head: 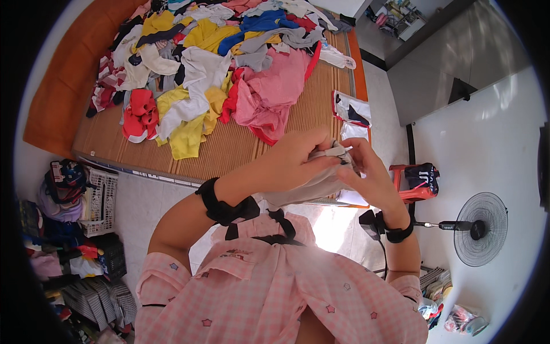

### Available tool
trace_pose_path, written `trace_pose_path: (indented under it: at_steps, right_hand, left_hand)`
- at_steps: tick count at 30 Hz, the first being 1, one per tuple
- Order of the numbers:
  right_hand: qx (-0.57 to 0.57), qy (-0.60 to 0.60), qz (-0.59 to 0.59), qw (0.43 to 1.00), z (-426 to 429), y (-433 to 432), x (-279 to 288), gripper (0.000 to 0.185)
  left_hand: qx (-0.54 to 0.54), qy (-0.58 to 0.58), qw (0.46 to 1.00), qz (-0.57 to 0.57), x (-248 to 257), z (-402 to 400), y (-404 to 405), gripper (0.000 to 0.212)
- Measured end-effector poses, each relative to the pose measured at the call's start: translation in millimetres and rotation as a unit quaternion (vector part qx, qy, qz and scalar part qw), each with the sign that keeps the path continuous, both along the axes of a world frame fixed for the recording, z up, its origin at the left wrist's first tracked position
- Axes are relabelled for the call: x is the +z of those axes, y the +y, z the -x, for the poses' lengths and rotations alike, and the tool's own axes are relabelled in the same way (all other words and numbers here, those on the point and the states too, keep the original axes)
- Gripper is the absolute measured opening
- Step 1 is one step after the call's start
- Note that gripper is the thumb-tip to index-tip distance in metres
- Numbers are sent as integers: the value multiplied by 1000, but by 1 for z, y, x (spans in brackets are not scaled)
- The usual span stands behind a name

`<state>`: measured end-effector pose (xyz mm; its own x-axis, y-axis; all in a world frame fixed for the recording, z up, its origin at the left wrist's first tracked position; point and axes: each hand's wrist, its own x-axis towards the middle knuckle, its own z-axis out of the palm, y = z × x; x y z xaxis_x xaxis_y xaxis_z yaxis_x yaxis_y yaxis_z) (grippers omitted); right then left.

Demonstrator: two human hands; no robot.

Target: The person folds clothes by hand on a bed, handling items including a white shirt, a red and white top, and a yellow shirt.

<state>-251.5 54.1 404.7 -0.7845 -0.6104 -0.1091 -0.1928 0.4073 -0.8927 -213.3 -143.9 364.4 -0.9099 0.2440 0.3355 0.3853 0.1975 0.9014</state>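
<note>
A pale grey-beige garment [300, 189] hangs from both my hands in front of my chest. My left hand [305, 157] grips its gathered upper edge between thumb and fingers. On the other side, my right hand [363, 165] pinches the same edge, fingers bent over it. Beyond them lies a large loose pile of clothes on a bed with a brown slatted mat [232, 144]. Nearest in the pile are a pink garment with red trim [275, 86], a white one [202, 73], a yellow one [187, 139] and a red one [140, 114]. Folded white items [352, 109] lie at the mat's right edge.
A standing fan [479, 230] and a red plastic stool [401, 185] with dark clothing on it stand at the right. At the left are a white plastic basket [101, 202], a black crate [112, 256] and heaps of clothes and bags. An orange headboard [60, 81] borders the bed.
</note>
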Motion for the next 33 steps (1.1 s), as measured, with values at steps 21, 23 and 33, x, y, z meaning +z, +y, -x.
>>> trace_pose_path:
  at_steps: [21,23,33]
  right_hand:
    - [24,215,-10,976,-3,-11,46,23]
    - [22,249,-12,968,-2,1,46,26]
    - [-29,221,46,974,-17,-7,59,27]
  left_hand:
    - [-156,-64,985,48,-103,26,-6,34]
    - [-162,-82,983,28,-115,22,-2,37]
    - [-60,-105,977,175,-213,5,-43,28]
